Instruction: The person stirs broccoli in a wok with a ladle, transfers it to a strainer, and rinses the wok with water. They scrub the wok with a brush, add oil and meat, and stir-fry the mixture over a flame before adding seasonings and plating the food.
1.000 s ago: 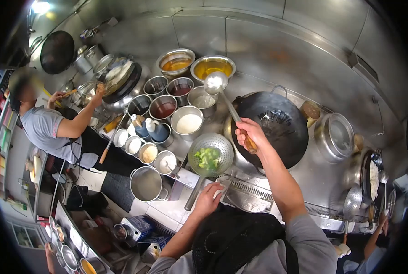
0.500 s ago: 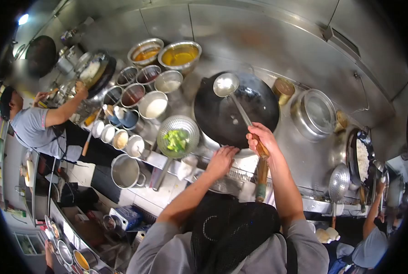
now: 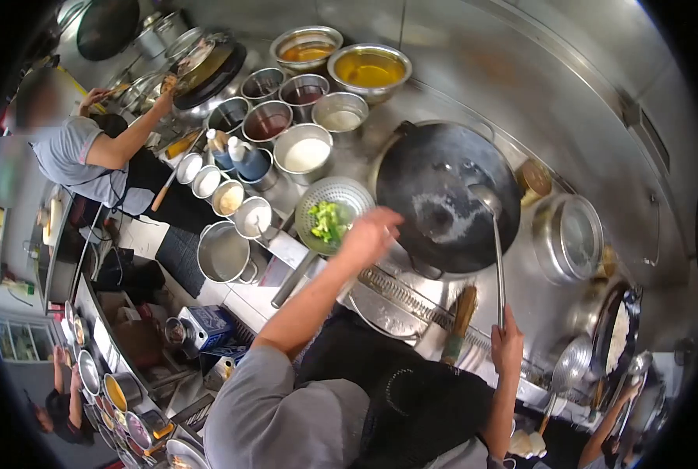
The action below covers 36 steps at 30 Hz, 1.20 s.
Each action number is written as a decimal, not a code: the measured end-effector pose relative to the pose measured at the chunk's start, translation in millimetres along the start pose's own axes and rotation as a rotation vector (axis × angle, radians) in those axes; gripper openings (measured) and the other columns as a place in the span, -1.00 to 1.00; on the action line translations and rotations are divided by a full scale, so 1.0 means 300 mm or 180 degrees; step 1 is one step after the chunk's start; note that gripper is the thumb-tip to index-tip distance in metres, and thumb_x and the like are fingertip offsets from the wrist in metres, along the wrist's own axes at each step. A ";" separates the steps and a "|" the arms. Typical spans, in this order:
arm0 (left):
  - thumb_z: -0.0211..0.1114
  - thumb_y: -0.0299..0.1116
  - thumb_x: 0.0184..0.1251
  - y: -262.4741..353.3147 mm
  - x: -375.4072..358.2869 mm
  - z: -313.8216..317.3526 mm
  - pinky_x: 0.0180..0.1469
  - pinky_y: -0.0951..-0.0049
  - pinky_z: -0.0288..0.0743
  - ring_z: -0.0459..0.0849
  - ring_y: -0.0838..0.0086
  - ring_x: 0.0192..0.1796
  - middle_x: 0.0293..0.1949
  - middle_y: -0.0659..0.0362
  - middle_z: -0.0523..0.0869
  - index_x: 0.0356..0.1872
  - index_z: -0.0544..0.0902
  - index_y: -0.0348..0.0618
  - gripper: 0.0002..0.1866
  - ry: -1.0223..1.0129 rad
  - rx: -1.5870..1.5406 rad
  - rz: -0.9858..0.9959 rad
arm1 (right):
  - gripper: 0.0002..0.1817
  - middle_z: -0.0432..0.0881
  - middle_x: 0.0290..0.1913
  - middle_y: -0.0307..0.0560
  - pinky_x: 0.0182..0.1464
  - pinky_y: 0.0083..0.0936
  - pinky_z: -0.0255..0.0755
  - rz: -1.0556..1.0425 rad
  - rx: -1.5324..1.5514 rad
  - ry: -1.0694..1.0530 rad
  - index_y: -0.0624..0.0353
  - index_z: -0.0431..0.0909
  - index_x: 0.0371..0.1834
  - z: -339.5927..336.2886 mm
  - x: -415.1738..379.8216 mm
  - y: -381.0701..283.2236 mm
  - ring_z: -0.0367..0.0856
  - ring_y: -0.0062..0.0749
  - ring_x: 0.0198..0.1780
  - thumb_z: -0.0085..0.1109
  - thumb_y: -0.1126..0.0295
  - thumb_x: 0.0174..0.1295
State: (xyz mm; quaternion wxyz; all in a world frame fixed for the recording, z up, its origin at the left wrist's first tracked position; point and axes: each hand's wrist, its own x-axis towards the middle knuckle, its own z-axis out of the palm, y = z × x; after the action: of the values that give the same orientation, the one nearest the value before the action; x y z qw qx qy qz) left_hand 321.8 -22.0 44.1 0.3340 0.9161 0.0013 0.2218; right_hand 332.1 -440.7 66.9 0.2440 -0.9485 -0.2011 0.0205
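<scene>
My right hand [image 3: 508, 342] is closed around the handle end of a long metal ladle [image 3: 499, 250]. The ladle's bowl lies inside a large black wok [image 3: 396, 176], where a shallow, whitish, foamy liquid [image 3: 443, 219] covers part of the bottom. My left hand [image 3: 371, 237] hovers between the wok and a perforated strainer [image 3: 349, 191], slightly blurred, its fingers loosely apart and nothing visible in them. Chopped green vegetables [image 3: 327, 223] sit in the strainer. The hand covers part of the strainer's right rim.
Metal pots of sauce and seasoning, including a white one [image 3: 304, 153], and bowls of yellow oil [image 3: 370, 70] stand left of the wok. A wooden-handled brush [image 3: 462, 316] lies at the front edge. A steel pot [image 3: 572, 238] stands right. A co-worker [image 3: 91, 152] cooks at left.
The ladle has gone from above the wok down into it, and foamy liquid now shows there. My left hand has left the wok's near edge and risen toward the strainer. The view has turned.
</scene>
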 end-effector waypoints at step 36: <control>0.45 -0.22 0.07 -0.938 0.411 -0.245 -0.10 0.24 0.64 0.79 0.21 -0.25 -0.36 0.04 0.79 -0.31 0.75 -0.15 -0.76 -0.0010 0.0156 -0.1256 | -0.32 0.53 -0.50 -0.14 -0.61 -0.55 0.28 0.1821 0.4514 -0.1667 0.11 0.16 0.54 0.217 0.325 -0.812 0.43 -0.53 -0.64 0.17 0.50 0.36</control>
State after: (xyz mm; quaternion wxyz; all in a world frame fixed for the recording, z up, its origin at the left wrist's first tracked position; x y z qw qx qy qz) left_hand 444.2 260.2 -28.5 0.3486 0.9063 0.1857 0.1505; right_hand 322.2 -178.3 130.2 0.7178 -0.5471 0.0597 0.4264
